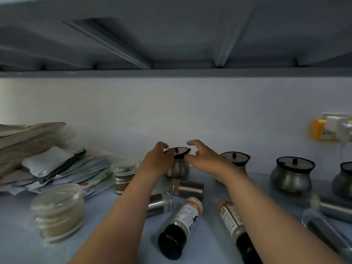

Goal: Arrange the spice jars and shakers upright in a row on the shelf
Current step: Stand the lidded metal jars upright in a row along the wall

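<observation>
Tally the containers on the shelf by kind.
Steel pots: 4
Glass jars: 2
Steel shakers: 4
Black-capped bottles: 2
Total: 12

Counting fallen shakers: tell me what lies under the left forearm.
A steel shaker lies there on its side, one end showing. The left forearm covers its other end, so that part cannot be seen.

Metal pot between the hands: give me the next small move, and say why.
Probably close the right hand on the metal pot and steady it in line with the lidded pots to its right. The left hand grips its side, while the right hand's fingers curl just off the lid.
</observation>
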